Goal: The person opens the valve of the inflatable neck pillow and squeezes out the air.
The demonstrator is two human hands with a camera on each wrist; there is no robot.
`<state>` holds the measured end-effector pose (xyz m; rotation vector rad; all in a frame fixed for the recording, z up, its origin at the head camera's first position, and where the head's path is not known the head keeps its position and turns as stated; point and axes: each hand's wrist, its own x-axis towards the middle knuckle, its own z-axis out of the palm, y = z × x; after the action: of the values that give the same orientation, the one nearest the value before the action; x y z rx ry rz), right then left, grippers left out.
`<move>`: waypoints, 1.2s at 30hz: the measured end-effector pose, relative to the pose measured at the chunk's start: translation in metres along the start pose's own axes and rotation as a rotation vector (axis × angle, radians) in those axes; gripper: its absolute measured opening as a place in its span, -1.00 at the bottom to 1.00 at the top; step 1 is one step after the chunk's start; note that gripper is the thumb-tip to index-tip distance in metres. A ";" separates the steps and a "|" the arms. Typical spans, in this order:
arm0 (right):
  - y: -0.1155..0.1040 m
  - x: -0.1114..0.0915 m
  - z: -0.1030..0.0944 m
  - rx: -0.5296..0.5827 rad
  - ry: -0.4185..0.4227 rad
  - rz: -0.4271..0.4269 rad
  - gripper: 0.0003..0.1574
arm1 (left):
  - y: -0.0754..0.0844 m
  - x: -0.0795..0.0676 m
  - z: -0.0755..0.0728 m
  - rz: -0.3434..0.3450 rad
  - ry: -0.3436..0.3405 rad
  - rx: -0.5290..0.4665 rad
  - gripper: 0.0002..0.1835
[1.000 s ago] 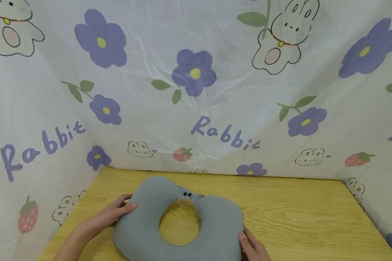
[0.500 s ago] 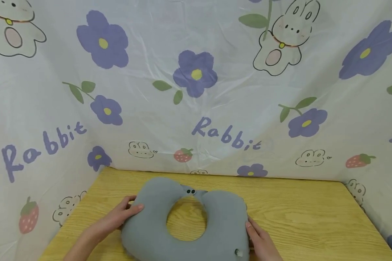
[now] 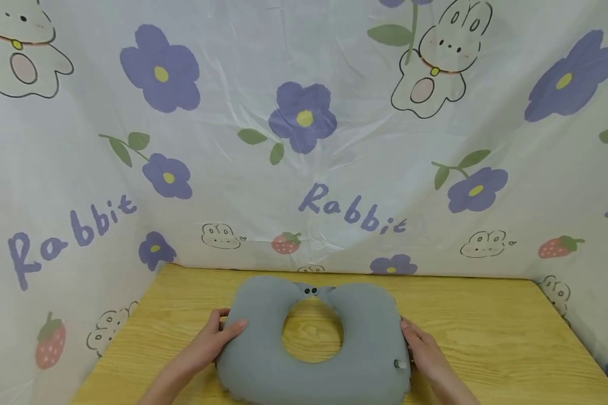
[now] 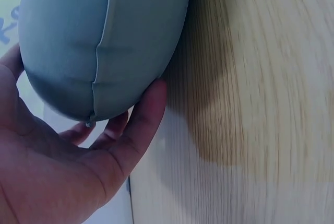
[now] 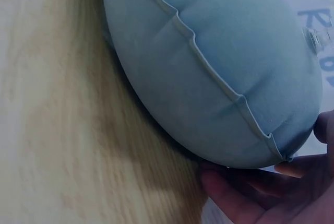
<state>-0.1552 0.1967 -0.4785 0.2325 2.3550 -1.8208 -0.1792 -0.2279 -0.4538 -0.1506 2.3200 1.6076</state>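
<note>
A grey inflatable neck pillow [image 3: 314, 382] lies at the front middle in the head view, its gap and two dark snaps facing the back. My left hand [image 3: 218, 336] grips its left side, thumb on top and fingers underneath. On the opposite side my right hand [image 3: 425, 349] holds the edge, mostly hidden behind it. A clear air valve [image 3: 399, 364] shows near the right front corner. In the left wrist view the left hand [image 4: 78, 166] cups the pillow's seamed end [image 4: 104, 41]. The right wrist view has the right hand [image 5: 276, 192] curled round the other seamed end [image 5: 209, 78].
The pillow is over a wooden table [image 3: 486, 337] with yellowish grain. A white cloth [image 3: 223, 185] printed with purple flowers, rabbits and strawberries hangs behind the table and along both sides.
The pillow has shifted to the right and turned straighter, both hands moving along with it. Its air valve, out of sight a second ago, now shows at the right front.
</note>
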 end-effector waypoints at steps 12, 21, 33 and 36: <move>0.002 0.009 -0.020 -0.044 0.010 0.029 -0.23 | 0.008 0.004 0.024 0.046 0.059 0.046 -0.18; 0.005 0.014 -0.036 -0.090 -0.022 0.035 -0.19 | 0.010 0.009 0.035 0.049 0.046 0.000 -0.15; 0.007 0.015 -0.048 -0.073 -0.033 0.040 -0.14 | 0.016 0.012 0.045 0.052 0.049 0.016 -0.12; 0.009 0.015 -0.049 -0.061 -0.041 0.055 -0.12 | 0.018 0.011 0.045 0.052 0.045 0.044 -0.12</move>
<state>-0.1689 0.2468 -0.4776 0.2474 2.3478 -1.7101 -0.1857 -0.1782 -0.4557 -0.1187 2.4100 1.5914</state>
